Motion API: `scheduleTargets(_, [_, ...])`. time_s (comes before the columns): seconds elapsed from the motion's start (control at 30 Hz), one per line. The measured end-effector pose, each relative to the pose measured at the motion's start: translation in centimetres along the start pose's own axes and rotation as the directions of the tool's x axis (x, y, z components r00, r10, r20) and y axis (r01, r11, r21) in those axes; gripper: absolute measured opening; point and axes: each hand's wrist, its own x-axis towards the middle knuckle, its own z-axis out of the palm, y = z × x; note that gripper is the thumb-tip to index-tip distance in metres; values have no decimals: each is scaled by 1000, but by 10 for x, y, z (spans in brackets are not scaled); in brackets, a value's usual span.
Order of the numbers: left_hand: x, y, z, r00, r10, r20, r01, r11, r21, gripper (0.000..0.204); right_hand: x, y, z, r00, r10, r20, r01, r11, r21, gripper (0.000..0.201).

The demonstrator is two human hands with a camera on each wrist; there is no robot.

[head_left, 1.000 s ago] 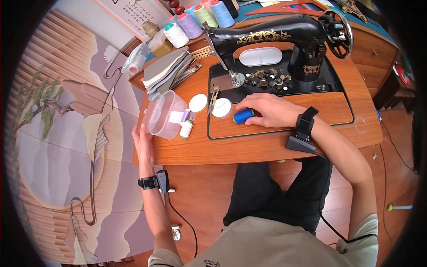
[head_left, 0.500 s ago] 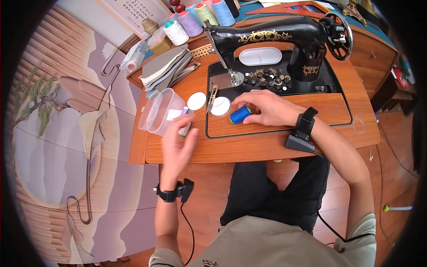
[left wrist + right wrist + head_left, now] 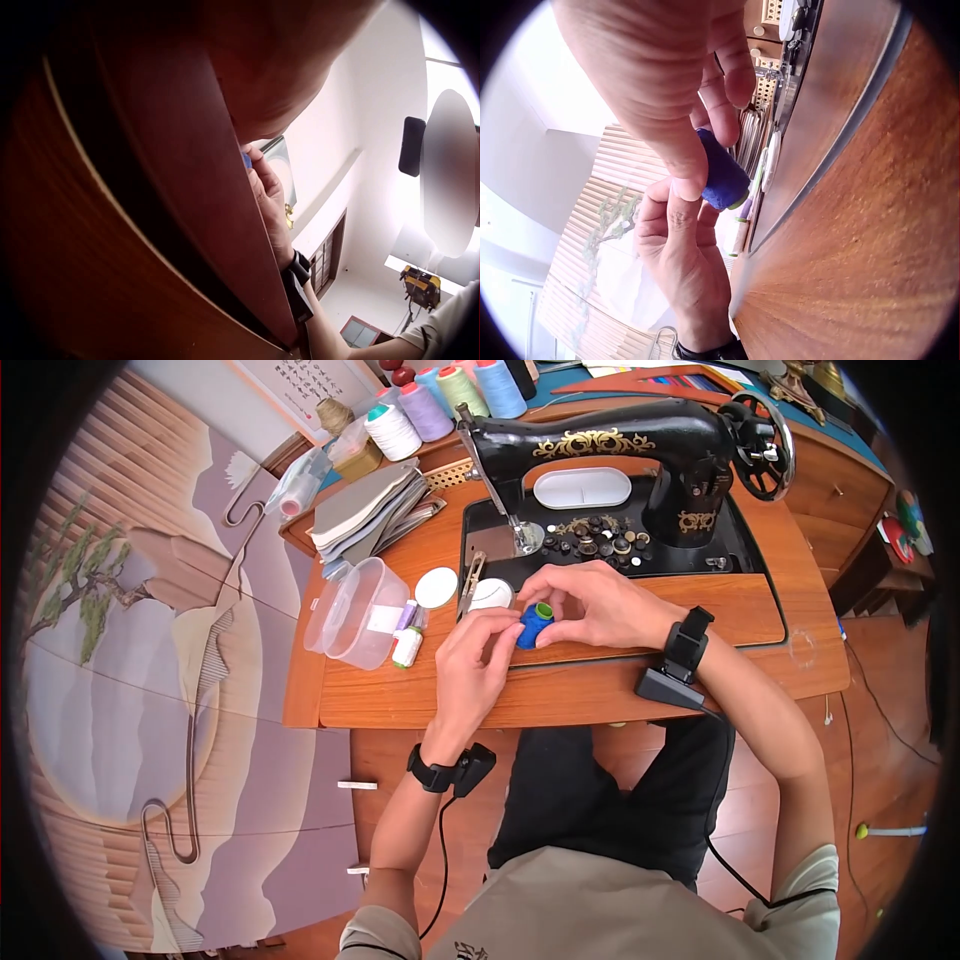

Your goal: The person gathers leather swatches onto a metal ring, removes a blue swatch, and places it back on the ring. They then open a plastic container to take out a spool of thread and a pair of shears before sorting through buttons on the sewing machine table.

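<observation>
Above wooden table, right hand's fingers pinch blue spool; left hand's touch it.

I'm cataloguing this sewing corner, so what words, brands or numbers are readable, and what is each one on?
Nothing reads clearly enough to quote.
Sheet behind the spools: rows of characters, too small.
Shirt: dark print, cut off at the picture's edge.
Sewing machine: gold ornament, no legible lettering.
White patch at the clear box: nothing legible.
</observation>
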Motion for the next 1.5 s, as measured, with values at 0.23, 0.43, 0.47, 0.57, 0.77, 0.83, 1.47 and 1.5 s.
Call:
scheduleTargets(0.23, [-5, -12, 3, 970, -118, -213, 59, 963, -264, 5, 0, 5, 4, 996, -70, -61, 67, 996, -59, 37])
scheduleTargets(0.43, [-6, -11, 3, 957, -136, -255, 19, 911, -412, 7, 1, 11, 7, 995, -70, -73, 67, 997, -45, 34])
scheduleTargets(0.47, [-7, -11, 2, 956, -140, -259, 12, 896, -443, 9, 1, 10, 6, 996, -54, -64, 52, 998, -34, 32])
scheduleTargets(0.57, [-7, -14, 0, 952, -144, -271, -4, 878, -480, 12, 1, 11, 7, 997, -47, -58, 46, 999, -26, 30])
scheduleTargets(0.77, [-7, -14, 0, 947, -130, -295, -25, 882, -470, 14, 1, 12, 8, 998, -43, -55, 41, 999, -32, 31])
scheduleTargets(0.83, [-8, -15, 0, 944, -125, -306, -34, 885, -465, 14, 1, 10, 7, 999, -20, -41, 19, 999, -41, 31])
scheduleTargets(1.47, [-9, -13, -1, 932, -133, -336, -51, 871, -488, 9, 1, 7, 4, 999, 47, -21, -48, 998, -40, 30])
scheduleTargets(1.5, [-9, -13, -2, 935, -142, -326, -27, 886, -463, 12, 1, 7, 4, 998, 64, -19, -64, 998, -20, 30])
